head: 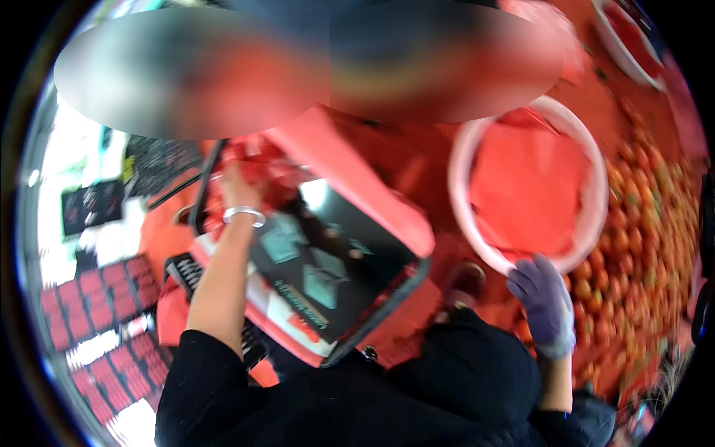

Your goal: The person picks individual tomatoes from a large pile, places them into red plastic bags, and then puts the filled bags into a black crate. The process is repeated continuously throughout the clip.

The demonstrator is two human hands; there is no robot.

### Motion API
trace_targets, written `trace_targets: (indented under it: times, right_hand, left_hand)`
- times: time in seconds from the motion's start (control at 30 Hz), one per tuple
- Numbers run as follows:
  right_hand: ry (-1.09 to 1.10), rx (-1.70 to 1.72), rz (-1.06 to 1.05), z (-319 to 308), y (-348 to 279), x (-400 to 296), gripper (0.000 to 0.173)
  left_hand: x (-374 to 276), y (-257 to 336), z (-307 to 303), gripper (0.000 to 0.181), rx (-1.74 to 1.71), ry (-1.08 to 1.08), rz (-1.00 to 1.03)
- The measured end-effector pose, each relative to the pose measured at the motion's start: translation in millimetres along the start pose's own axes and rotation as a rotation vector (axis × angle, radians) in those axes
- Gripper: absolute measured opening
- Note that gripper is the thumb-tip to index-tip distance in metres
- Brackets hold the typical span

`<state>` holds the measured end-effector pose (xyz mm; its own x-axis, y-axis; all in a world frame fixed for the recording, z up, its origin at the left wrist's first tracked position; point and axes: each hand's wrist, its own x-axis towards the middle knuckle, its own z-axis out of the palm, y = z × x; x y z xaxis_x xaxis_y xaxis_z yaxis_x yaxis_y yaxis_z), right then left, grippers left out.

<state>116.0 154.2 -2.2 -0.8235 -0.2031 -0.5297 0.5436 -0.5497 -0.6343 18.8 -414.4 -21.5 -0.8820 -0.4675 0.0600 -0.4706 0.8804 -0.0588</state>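
My left hand, bare and with a silvery bracelet at the wrist, reaches into crinkled red plastic at the left end of a dark-rimmed box. Its fingers are partly hidden there, so its grip cannot be told. The box has a glossy black printed surface and leans beside my legs. My right hand, in a purple-grey glove, is at the near rim of a round white tub; whether the fingers grip the rim is unclear. Smooth red material fills the tub.
A large heap of tomatoes lies right of the tub on a red ground cover. Another white tub stands at the upper right. Stacked dark crates with red contents are at the left. Blurred ovals hide the top of the view.
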Motion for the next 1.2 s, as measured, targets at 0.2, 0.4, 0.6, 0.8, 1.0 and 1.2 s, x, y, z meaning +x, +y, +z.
trace_targets:
  times: [0.2,0.4,0.6,0.8,1.0,1.2]
  right_hand:
    - [0.643,-0.949,-0.416,-125,57,-42,0.026]
    - [0.762,-1.519,-0.477,-171,89,-46,0.034]
    - [0.466,-2.132,0.055,-162,62,33,0.054]
    - [0.257,-0.547,-0.066,-133,-4,0,0.065]
    - [0.216,-0.581,-0.68,-30,-23,76,0.053]
    - [0.295,-1.573,-1.071,-35,10,183,0.05]
  left_hand:
    - [27,-37,74,0.072,-0.164,0.09,-0.1]
    - [39,-81,54,0.076,-0.599,-0.003,-0.208]
    - [-68,67,-37,0.061,-0.399,0.302,0.442]
    - [-185,164,-58,0.04,-0.361,-0.248,0.98]
    - [-192,180,-37,0.044,-0.441,-0.217,0.927]
    - [-190,181,-39,0.044,-0.512,-0.184,0.971]
